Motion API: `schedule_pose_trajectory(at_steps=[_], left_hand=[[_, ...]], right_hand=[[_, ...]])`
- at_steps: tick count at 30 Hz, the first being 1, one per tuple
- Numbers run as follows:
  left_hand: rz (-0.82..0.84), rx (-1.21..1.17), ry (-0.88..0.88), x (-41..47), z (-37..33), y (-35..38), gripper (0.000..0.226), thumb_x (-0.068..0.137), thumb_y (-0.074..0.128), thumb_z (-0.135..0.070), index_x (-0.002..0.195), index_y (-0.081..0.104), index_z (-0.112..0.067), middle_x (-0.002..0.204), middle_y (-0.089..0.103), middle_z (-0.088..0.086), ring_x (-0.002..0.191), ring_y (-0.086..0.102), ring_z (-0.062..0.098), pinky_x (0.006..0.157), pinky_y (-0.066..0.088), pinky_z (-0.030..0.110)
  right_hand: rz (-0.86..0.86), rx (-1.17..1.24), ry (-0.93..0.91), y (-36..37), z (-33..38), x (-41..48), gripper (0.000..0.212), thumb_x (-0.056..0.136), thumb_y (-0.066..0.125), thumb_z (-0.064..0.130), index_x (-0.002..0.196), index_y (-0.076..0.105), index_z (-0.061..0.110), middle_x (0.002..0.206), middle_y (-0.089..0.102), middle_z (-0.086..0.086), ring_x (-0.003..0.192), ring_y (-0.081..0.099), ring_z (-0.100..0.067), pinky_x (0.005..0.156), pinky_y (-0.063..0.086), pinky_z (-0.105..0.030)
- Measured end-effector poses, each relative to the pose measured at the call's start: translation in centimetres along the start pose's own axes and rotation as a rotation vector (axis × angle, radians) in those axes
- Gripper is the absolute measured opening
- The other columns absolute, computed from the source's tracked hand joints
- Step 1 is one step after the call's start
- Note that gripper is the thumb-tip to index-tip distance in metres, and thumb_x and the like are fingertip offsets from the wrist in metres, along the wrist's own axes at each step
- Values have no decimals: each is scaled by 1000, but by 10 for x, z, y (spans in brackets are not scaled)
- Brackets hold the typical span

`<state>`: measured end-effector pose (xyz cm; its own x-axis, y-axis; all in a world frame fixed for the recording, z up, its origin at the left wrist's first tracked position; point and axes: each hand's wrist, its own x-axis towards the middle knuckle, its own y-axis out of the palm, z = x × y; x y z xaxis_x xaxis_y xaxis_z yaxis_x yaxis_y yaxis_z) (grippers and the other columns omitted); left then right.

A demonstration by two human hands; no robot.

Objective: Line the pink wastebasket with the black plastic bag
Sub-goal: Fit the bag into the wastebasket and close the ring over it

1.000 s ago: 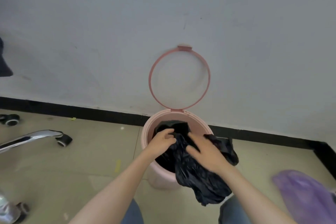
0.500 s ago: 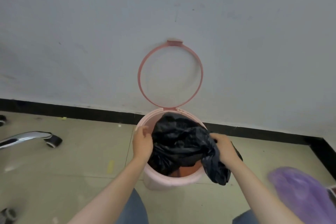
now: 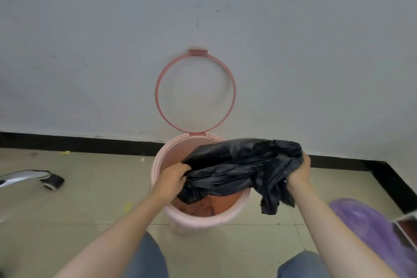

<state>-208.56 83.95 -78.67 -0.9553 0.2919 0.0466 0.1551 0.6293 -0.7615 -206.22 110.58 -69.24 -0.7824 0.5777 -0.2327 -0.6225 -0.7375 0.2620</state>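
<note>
Black plastic bag (image 3: 239, 169): crumpled, stretched sideways above the open mouth of the wastebasket, held clear of the rim on the right, its lower left folds dipping inside; one loose end hangs down outside the bin's right wall.

Pink wastebasket (image 3: 204, 221): upright on the tiled floor (image 3: 90, 205), close against the wall (image 3: 90, 52); interior partly visible under the bag.

Ring (image 3: 195, 91): pink hoop hinged at the bin's back edge, raised upright and leaning on the wall.

Left hand (image 3: 172, 179): fingers closed on the bag's left edge, over the left part of the bin's mouth.

Right hand (image 3: 297, 172): fist closed around a bunched gather of the bag, out past the bin's right side.

Chair leg (image 3: 27, 177): chrome, with a black caster, on the floor well to the left.

Purple bag (image 3: 365, 228): on the floor at lower right.

Baseboard (image 3: 79, 143): black strip along the wall foot.
</note>
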Motion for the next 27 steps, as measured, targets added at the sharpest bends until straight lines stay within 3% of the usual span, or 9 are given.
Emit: schedule_pose_trajectory(at_steps=[4,8,11,13,15,18,20,23,27], left_hand=[[99,179,-9,5,31,-11,32,83,51,3,115,58,-1,118,56,19,113,52,34,93,44,37],[28,15,-45,14,13,-20,57,69,60,-4,125,49,-10,132,46,10,128,36,30,108,32,37],[-64,-151,43,6,-9,-25,83,60,61,-14,137,30,-12,141,33,-1,135,26,19,113,25,34],[126,-152,108,-5,-26,-17,102,69,66,-26,146,0,-19,155,7,-3,142,9,13,117,15,34],[372,-128,76,-15,-39,-3,99,80,62,-38,145,-12,-25,155,2,-7,142,6,11,117,14,34],[582,-167,-62,-21,-45,17,80,86,53,-44,146,2,-27,154,24,0,139,26,19,111,24,28],[615,-113,-111,-26,-50,21,58,87,51,-44,138,33,-23,141,47,5,123,46,24,95,36,26],[424,-73,-92,-26,-57,15,20,89,50,-29,91,57,-11,107,66,14,93,57,30,68,37,30],[-39,-159,-212,-24,-54,7,34,91,42,-19,123,51,-12,130,55,11,118,50,28,97,43,39]], right_hand=[[71,-97,10,-3,5,5,29,93,35,7,77,60,12,70,61,-7,65,55,-22,60,46,-25],[246,-149,60,7,-11,-4,36,91,40,1,64,63,6,45,65,0,44,61,-14,45,50,-14],[439,-587,-162,14,-29,-18,21,87,47,-6,84,67,-3,71,66,-4,63,61,-7,55,48,-5],[636,-981,-377,20,-42,-26,20,86,53,0,100,66,7,94,62,2,84,56,-7,69,42,-5],[825,-1165,-441,23,-48,-31,26,87,51,3,107,64,14,105,59,7,99,52,-9,82,37,-16],[893,-1227,-348,21,-48,-29,37,89,50,7,124,53,15,127,55,1,117,47,-12,98,32,-20],[808,-1174,-318,14,-42,-25,40,87,53,9,127,50,17,134,52,-5,125,45,-19,105,32,-27],[649,-1216,-458,-4,-30,-18,41,88,52,27,128,50,16,134,52,-9,129,41,-25,106,30,-29],[690,-1466,-334,-27,-32,-14,55,88,51,44,138,29,36,154,19,-5,143,12,-24,117,17,-44]])
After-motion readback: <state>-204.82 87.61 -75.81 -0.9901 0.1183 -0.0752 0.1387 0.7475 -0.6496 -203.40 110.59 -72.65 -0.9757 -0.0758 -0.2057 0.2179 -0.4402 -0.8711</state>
